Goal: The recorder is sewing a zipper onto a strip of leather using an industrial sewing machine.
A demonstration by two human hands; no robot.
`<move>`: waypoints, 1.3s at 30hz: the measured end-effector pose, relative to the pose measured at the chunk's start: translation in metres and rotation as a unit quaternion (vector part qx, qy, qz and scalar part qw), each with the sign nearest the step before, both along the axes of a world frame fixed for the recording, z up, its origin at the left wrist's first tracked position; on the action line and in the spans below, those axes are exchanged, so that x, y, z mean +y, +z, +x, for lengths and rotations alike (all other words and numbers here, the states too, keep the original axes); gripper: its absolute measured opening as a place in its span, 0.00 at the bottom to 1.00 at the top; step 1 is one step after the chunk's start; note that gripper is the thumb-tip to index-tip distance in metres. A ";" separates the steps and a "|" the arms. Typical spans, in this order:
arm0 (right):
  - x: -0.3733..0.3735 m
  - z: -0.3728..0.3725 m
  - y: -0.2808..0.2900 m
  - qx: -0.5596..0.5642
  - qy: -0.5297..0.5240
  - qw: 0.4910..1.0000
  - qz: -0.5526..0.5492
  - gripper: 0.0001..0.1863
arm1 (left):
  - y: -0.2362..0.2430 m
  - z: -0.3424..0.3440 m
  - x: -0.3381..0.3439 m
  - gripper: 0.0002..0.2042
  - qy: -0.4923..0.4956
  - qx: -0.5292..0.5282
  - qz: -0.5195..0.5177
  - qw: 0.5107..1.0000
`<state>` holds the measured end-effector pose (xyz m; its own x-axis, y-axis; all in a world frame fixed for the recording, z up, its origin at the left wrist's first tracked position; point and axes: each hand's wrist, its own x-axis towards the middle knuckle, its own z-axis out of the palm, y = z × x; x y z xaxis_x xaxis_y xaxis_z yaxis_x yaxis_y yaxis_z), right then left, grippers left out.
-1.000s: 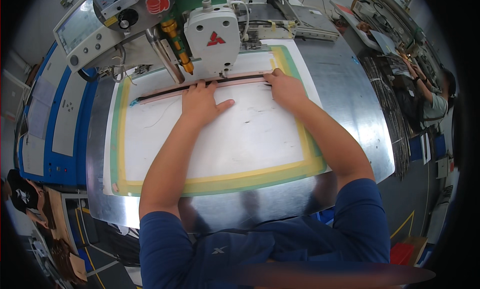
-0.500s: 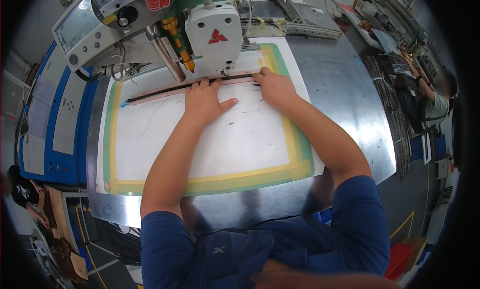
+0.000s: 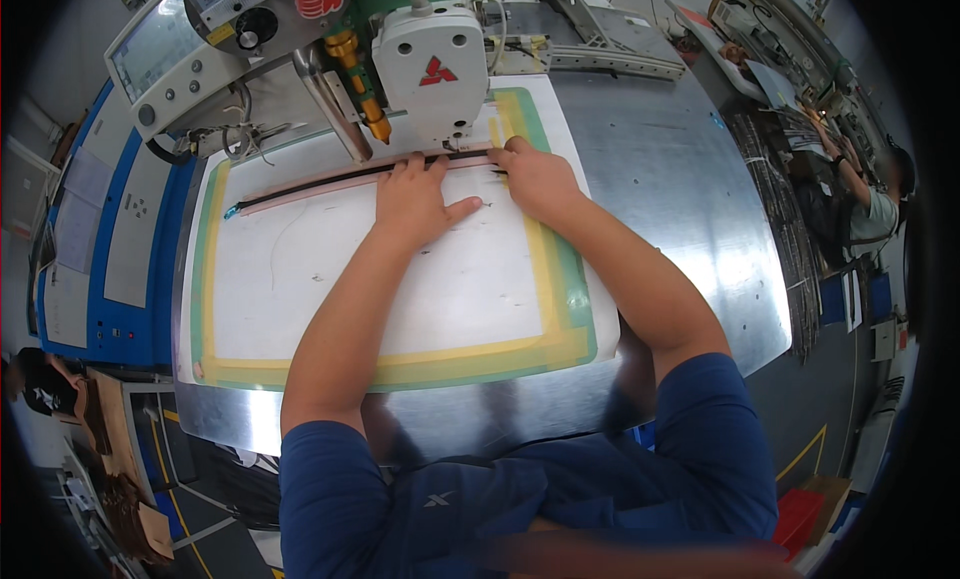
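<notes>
A long black strip (image 3: 310, 187) with pinkish borders lies across a white sheet (image 3: 430, 299) framed in yellow and green tape. Its left end carries a small blue tip. My left hand (image 3: 412, 201) rests on the sheet, fingers spread, with the fingertips on the strip and the thumb pointing right. At the strip's right end, my right hand (image 3: 542, 185) is closed, its curled fingers pressed on the strip. Just behind the strip, between my hands, hangs the white head of a sewing machine (image 3: 432, 74). The needle area is small and partly hidden.
A brass-coloured pointed fitting (image 3: 365, 89) and a metal tube (image 3: 330, 104) hang left of the machine head. A control screen (image 3: 155, 54) stands farther left, by a blue cabinet (image 3: 125, 219). The metal tabletop (image 3: 680, 179) spreads rightward. Another person (image 3: 870, 199) works at far right.
The taped sheet and the strip have shifted left beneath the machine head. My right hand has moved slightly left with them; my left hand has barely moved, drifting a little to the right.
</notes>
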<state>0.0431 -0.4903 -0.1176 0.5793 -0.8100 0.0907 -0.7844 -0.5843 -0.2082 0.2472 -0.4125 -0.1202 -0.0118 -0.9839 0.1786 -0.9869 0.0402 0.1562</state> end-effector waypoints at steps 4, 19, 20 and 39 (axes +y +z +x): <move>0.004 0.004 -0.001 -0.011 0.013 1.000 0.000 0.24 | -0.004 0.000 -0.001 0.39 0.002 -0.014 -0.014 1.000; 0.006 0.022 -0.006 -0.022 0.079 0.996 -0.018 0.25 | 0.004 -0.001 0.004 0.39 0.017 -0.013 0.014 1.000; 0.007 0.026 -0.003 -0.006 0.080 0.997 -0.013 0.25 | 0.005 0.000 0.005 0.39 0.019 -0.017 0.015 1.000; -0.002 0.005 0.016 0.058 0.006 0.998 0.012 0.22 | -0.014 0.166 0.065 0.28 0.132 -0.011 -0.052 0.990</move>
<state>0.0478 -0.4927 -0.1013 0.5943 -0.8043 0.0026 -0.7972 -0.5895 -0.1300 0.4128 -0.3480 -0.1342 0.2382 -0.9295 0.2817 -0.9683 -0.2046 0.1435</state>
